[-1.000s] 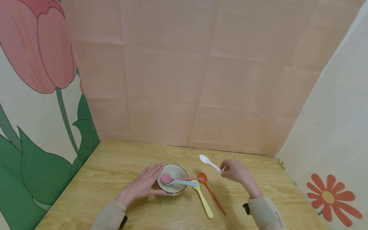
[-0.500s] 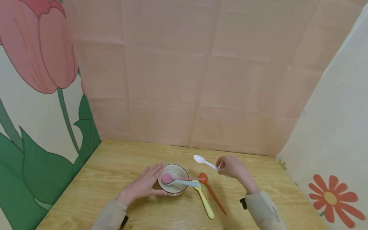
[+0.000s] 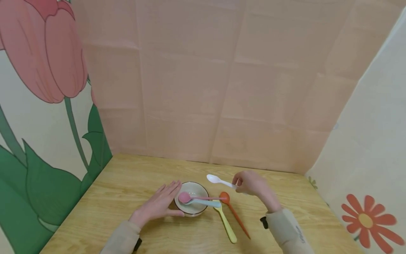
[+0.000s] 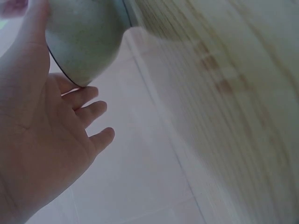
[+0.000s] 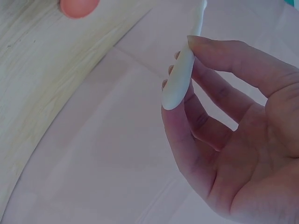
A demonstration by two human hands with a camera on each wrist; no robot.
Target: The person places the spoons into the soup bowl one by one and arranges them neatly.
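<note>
My right hand (image 3: 252, 183) pinches a white spoon (image 3: 214, 179) by its handle, holding it above the table with the bowl end pointing left. In the right wrist view the thumb and fingers grip the spoon handle (image 5: 180, 81). My left hand (image 3: 157, 204) rests against the left side of a pale bowl (image 3: 198, 210) with a dark rim, its fingers straight and thumb spread. In that bowl lie the heads of a pink spoon (image 3: 184, 197) and a light blue spoon (image 3: 206, 202); their handles stick out over the right rim.
Right of the bowl, a yellow spoon (image 3: 228, 226) and an orange spoon (image 3: 238, 218) lie on the wooden table (image 3: 152, 238). A pink backdrop (image 3: 206, 88) stands behind the table, with flower-printed sheets at both sides.
My right hand has carried the white spoon leftward, closer to the bowl. The left hand and the bowl have stayed in place.
</note>
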